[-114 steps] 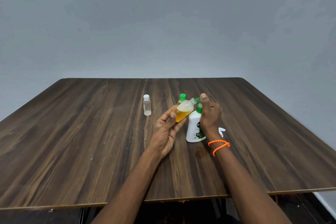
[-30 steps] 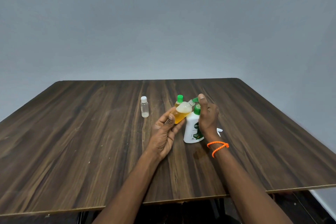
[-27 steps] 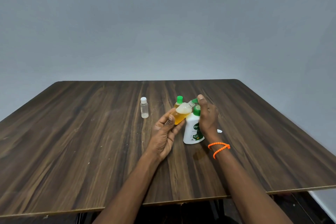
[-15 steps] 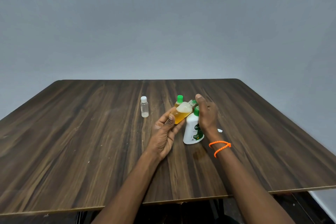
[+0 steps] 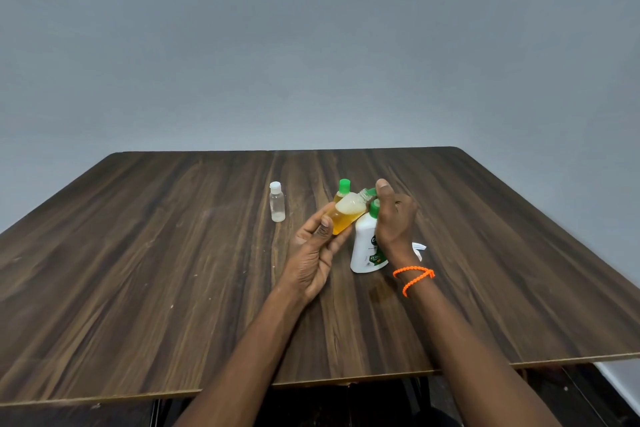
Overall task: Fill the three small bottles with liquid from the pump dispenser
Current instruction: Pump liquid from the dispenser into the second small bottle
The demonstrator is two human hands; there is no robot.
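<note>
My left hand (image 5: 313, 250) holds a small clear bottle (image 5: 346, 215) tilted, its open neck up against the green nozzle of the white pump dispenser (image 5: 367, 246). Orange liquid with pale foam fills much of this bottle. My right hand (image 5: 394, 218) rests over the dispenser's green pump head, thumb on top. Behind them stands a second small bottle with a green cap (image 5: 343, 190), holding orange liquid. A third small clear bottle with a white cap (image 5: 277, 202) stands upright to the left, with a little pale liquid at its bottom.
Everything sits on a dark wooden table (image 5: 138, 270) against a grey wall. A small white object (image 5: 419, 249) lies on the table just right of the dispenser, partly hidden by my right wrist.
Hands, tilted bottle and dispenser keep the same pose. My right thumb bobs slightly on the pump head. The other two bottles have not moved.
</note>
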